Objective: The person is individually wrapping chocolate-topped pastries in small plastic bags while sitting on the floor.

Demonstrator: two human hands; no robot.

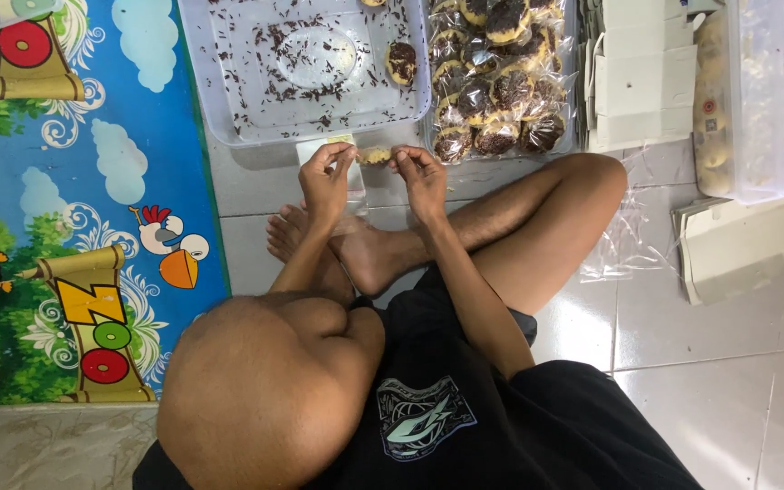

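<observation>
Clear wrapper (356,172) — pinched by left hand (327,181); right hand (421,177) grips cookie (375,156).

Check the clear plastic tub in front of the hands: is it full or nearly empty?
Nearly empty. The clear tub holds one chocolate-topped cookie near its right wall; otherwise only scattered chocolate sprinkles lie on its bare bottom.

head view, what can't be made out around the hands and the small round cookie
- Small round cookie: mostly covered by fingertips of left hand and right hand.
- Thin clear plastic wrapper: too transparent to see whether the cookie is inside.
- Clear plastic tray with chocolate crumbs: cut off by the top edge.
</observation>
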